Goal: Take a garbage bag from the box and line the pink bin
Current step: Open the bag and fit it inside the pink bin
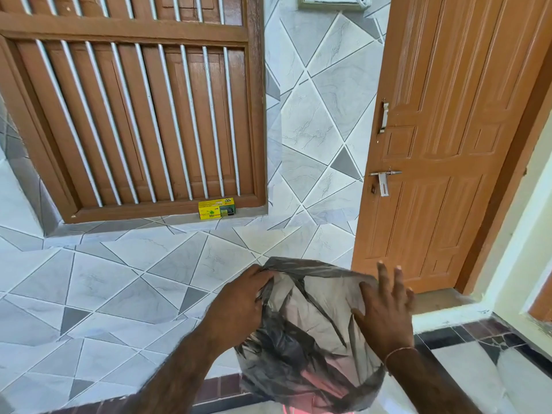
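Observation:
A thin black garbage bag is spread open low in the head view, and the pink bin shows through its film underneath. My left hand pinches the bag's rim on the left side. Fingers spread, my right hand presses flat against the bag's right edge without gripping it. The yellow bag box lies on the window ledge, well beyond both hands.
A brown barred window fills the upper left above a grey tiled wall. An orange wooden door with a metal latch stands to the right. A raised step and dark floor border lie behind the bin on the right.

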A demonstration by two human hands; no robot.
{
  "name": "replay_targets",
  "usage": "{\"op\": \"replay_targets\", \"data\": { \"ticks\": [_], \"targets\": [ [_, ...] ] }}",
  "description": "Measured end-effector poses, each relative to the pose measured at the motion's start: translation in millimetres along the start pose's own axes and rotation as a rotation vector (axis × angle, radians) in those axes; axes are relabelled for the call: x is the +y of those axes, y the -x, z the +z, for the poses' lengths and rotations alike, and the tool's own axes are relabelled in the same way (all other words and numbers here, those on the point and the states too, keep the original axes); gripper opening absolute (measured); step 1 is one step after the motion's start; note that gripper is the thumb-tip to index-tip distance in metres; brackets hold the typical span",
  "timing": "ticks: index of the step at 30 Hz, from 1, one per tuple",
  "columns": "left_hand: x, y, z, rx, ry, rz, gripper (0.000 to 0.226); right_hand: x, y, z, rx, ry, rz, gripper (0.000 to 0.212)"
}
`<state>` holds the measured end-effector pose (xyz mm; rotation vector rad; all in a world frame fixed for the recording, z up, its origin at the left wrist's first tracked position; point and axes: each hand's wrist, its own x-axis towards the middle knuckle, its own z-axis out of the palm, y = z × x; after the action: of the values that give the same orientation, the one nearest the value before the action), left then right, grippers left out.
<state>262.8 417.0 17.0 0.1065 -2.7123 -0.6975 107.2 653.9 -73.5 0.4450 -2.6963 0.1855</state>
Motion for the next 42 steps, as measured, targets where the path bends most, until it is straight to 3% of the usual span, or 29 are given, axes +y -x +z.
{"op": "replay_targets", "data": {
  "ticks": [3, 7, 11, 13, 17, 19, 22, 28, 31, 33, 37, 39, 42],
  "targets": [
    [0.2, -3.1, 1.6, 0.013, 0.025, -0.026, 0.050, -4.5, 2.7, 4.5, 0.019, -0.331, -0.007, 0.038],
    [6.1, -7.6, 3.9, 0.007, 0.090, -0.041, 0.049, -24.0, 4.9, 2.1, -0.276, -0.659, -0.074, 0.031],
    [9.7, -10.2, 2.8, 0.029, 0.166, -0.023, 0.049, -44.0, 7.1, 15.8, -0.367, -0.504, -0.199, 0.038],
    [9.8, -10.1, -0.6, 0.045, 0.145, -0.016, 0.050, -49.8, 6.8, 13.6, -0.401, -0.379, -0.175, 0.045],
    [-1.3, -5.2, -10.0, 0.042, 0.019, 0.042, 0.049, -40.3, -5.1, -10.4, -0.250, -0.228, 0.128, 0.028],
    [-8.8, -1.0, -12.4, 0.009, -0.100, 0.029, 0.052, -29.6, -11.9, -21.2, -0.157, -0.112, 0.193, 0.033],
    [-13.4, 4.0, -9.8, -0.004, -0.363, 0.030, 0.056, -17.8, -16.3, -23.5, -0.045, 0.057, 0.120, 0.016],
    [-27.0, 11.9, -7.0, -0.104, -0.638, -0.033, 0.024, 4.8, -7.4, -10.6, -0.086, 0.264, -0.106, 0.022],
    [-33.4, 8.3, -1.3, -0.133, -0.733, -0.046, 0.026, 12.8, -2.8, -12.3, -0.106, 0.317, -0.221, 0.018],
    [-37.8, 5.9, 0.9, -0.080, -0.678, -0.121, 0.032, 19.8, -3.5, -7.9, -0.112, 0.365, -0.283, 0.016],
    [-42.4, 5.2, 4.7, 0.134, -0.293, -0.340, 0.041, 21.8, 0.6, -16.5, -0.253, 0.365, -0.268, 0.008],
    [-38.5, 2.1, 13.0, 0.226, -0.180, -0.386, 0.045, 14.5, 0.0, -24.0, -0.269, 0.289, -0.158, 0.023],
    [-32.3, -2.1, 30.1, 0.238, -0.088, -0.373, 0.057, 3.6, -3.9, -32.6, -0.246, 0.067, 0.035, 0.027]
  ]
}}
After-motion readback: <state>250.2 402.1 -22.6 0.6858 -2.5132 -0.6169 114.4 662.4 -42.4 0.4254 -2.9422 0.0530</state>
